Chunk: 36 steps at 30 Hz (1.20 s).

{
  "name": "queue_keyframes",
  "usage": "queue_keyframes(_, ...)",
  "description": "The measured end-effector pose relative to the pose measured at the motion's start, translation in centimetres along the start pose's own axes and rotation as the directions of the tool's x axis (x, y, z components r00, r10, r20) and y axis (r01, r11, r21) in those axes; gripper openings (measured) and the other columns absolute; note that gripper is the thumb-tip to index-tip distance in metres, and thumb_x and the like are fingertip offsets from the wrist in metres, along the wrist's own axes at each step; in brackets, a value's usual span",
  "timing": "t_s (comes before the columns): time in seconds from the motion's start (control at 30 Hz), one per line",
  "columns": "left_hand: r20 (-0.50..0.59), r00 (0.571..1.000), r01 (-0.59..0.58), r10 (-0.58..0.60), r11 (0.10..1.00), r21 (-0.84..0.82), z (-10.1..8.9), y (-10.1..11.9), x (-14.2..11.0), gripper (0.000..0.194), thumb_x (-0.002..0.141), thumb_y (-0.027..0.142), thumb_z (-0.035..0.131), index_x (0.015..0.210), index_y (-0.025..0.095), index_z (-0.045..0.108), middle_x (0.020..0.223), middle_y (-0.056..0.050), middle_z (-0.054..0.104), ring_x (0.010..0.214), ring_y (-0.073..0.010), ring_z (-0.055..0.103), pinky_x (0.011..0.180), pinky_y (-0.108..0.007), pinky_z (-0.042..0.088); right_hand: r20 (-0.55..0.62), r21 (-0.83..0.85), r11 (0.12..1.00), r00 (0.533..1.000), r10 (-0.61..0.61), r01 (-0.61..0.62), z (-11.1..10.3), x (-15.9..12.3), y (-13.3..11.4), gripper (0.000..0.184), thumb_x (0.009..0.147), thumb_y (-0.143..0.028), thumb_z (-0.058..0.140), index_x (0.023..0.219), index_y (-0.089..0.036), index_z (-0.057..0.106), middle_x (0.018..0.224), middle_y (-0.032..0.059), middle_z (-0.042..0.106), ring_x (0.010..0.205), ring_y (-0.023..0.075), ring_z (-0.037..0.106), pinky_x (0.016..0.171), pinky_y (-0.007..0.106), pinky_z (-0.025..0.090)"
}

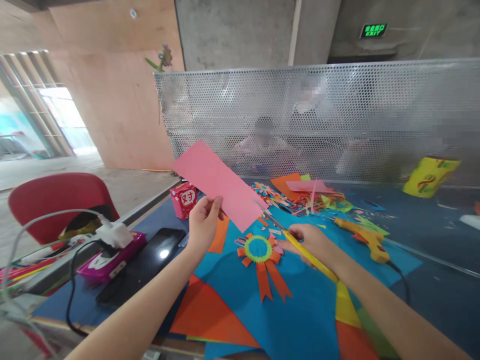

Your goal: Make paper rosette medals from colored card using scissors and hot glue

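Note:
A rectangular sheet of pink paper point(217, 180) is held up over the table by my left hand point(204, 222), which pinches its lower edge between thumb and fingers. My right hand point(317, 242) grips yellow-handled scissors point(309, 256). Their blades reach the right end of the pink paper and overlap it there. Below the two hands, a paper rosette point(248, 250) with a lime-green zigzag ring, orange loops and two orange tails lies on blue paper point(232, 280). Small paper scraps lie beside it.
A yellow glue gun point(362, 237) with a black cord lies right. Coloured scraps point(318, 200) pile up behind, before a perforated metal screen point(232, 100) with people beyond. Left are a phone point(138, 270), purple power strip point(112, 260) and red box point(183, 200). A yellow roll point(429, 177) stands far right.

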<state>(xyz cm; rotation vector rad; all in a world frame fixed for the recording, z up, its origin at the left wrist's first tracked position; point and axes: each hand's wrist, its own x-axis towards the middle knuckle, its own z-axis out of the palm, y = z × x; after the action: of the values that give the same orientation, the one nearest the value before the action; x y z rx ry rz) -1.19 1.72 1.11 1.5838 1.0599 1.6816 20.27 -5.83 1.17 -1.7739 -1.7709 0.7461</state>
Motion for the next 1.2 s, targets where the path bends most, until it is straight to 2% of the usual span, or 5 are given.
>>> queue_keyframes(0.4, 0.04, 0.999, 0.004, -0.001, 0.997, -0.076, 0.34, -0.05, -0.19, 0.017, 0.076, 0.028, 0.053, 0.063, 0.018, 0.05, 0.047, 0.003, 0.051, 0.044, -0.0088, 0.047, 0.045, -0.02, 0.038, -0.017, 0.045, 0.999, 1.0, -0.019, 0.02, 0.46, 0.13, 0.49, 0.035, 0.063, -0.045, 0.058, 0.057, -0.021, 0.034, 0.038, -0.0093, 0.033, 0.032, 0.0064, 0.033, 0.036, 0.02, 0.018)
queue_keyframes(0.7, 0.046, 0.999, 0.0, 0.006, 0.993, -0.119, 0.35, -0.3, -0.13, 0.018, 0.075, 0.031, 0.055, 0.063, 0.018, 0.05, 0.048, 0.003, 0.052, 0.043, -0.0087, 0.048, 0.045, -0.02, 0.039, -0.014, 0.031, 0.999, 0.999, 0.035, -0.035, 0.37, 0.06, 0.06, 0.037, 0.062, -0.047, 0.06, 0.054, -0.021, 0.034, 0.032, -0.0098, 0.029, 0.03, 0.0068, 0.031, 0.036, 0.021, 0.018)
queue_keyframes(0.93, 0.054, 0.999, -0.001, 0.006, 0.995, -0.099, 0.54, -0.07, -0.41, 0.019, 0.075, 0.031, 0.054, 0.063, 0.017, 0.049, 0.046, 0.003, 0.051, 0.043, -0.0087, 0.048, 0.045, -0.021, 0.038, -0.029, 0.054, 0.998, 0.999, -0.035, 0.037, 0.66, 0.07, 0.6, 0.034, 0.065, -0.044, 0.057, 0.057, -0.021, 0.033, 0.038, -0.0096, 0.032, 0.032, 0.0068, 0.034, 0.037, 0.02, 0.02)
queue_keyframes(1.2, 0.074, 0.997, 0.0, 0.01, 0.991, -0.136, 0.76, -0.03, -0.5, 0.018, 0.075, 0.032, 0.055, 0.066, 0.017, 0.051, 0.048, 0.004, 0.052, 0.043, -0.0083, 0.048, 0.045, -0.021, 0.039, -0.031, 0.063, 0.998, 0.999, -0.009, 0.011, 0.52, -0.09, 0.14, 0.038, 0.064, -0.046, 0.058, 0.054, -0.021, 0.031, 0.037, -0.0099, 0.029, 0.031, 0.0059, 0.032, 0.036, 0.02, 0.018)
